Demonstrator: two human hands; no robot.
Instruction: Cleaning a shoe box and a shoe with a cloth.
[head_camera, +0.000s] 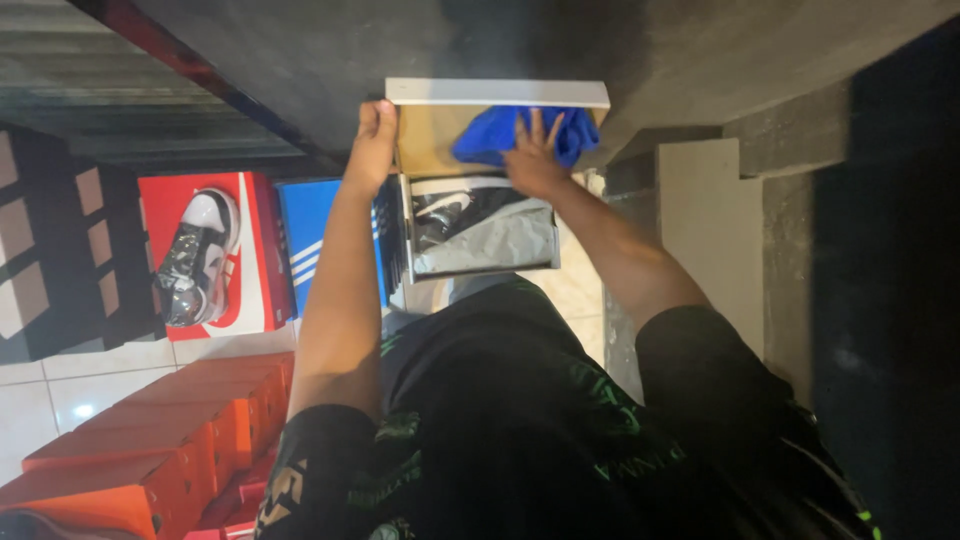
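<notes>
Seen from above, a person in a black shirt with green lettering stood over an open shoebox (480, 215) held out in front of the body. The box's hinged lid (497, 93) was raised, showing its white edge and brown cardboard inside.

The left hand (372, 140) gripped the left side of the lid, fingers curled over the edge and thumb along it, closed on the cardboard. The right hand (535, 155) lay flat with fingers spread wide, pressing on a bright blue cloth (490, 135) that sat bunched against the inside of the lid, just above the box's opening. The palm rested on the cloth rather than closing around it.

Inside the box lay a black and white sneaker (450, 205), partly covered by crumpled grey wrapping paper (500, 240) that filled the lower right of the box.

To the left, on a white tiled floor (70, 385), stood a red shoebox (262, 250) on its side, with another black and white sneaker (200, 255) wrapped in clear plastic leaning against it. Beside it, touching the red one, stood a blue shoebox with white stripes (310, 235). Nearer the camera, at lower left, was a stack of orange shoeboxes (170, 430). A dark wall (300, 60) ran across the top, and a grey concrete ledge (710, 220) sat to the right.
</notes>
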